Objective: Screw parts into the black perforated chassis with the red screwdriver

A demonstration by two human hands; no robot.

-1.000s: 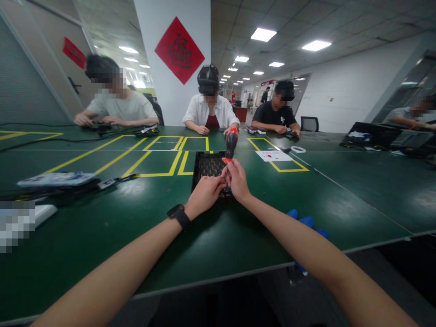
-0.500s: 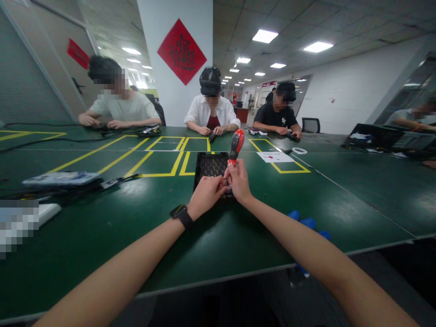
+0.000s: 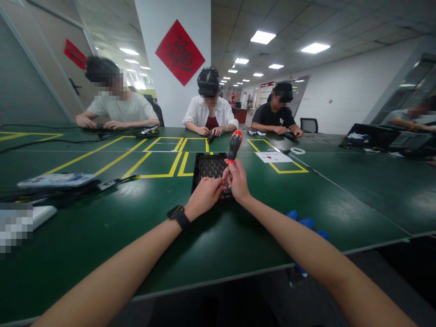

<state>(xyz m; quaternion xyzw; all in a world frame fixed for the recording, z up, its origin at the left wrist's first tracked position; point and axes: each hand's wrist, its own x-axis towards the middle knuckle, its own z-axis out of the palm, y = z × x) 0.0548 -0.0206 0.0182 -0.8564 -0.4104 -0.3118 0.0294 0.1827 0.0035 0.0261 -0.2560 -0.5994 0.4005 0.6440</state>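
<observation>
My right hand (image 3: 239, 182) is closed around the lower end of a screwdriver (image 3: 235, 144) with a black and red handle. The handle points up and the thin shaft runs down towards my left fingertips. My left hand (image 3: 205, 196), a dark watch on its wrist, is closed in a pinch beside the shaft; whatever sits between those fingers is too small to make out. Both hands are over the near part of a black open case (image 3: 204, 164) with a patterned inside, lying on the green table (image 3: 136, 236). The fingers hide the screwdriver's tip.
Left of me lie a pale flat box (image 3: 57, 180) and dark cables (image 3: 117, 181). Blue rounded pieces (image 3: 306, 222) rest beside my right forearm. A white paper sheet (image 3: 273, 157) and a white tape ring (image 3: 298, 151) lie further back. Several people sit around the table.
The whole view has shifted slightly to the left. My hands and the screwdriver keep almost the same pose over the case.
</observation>
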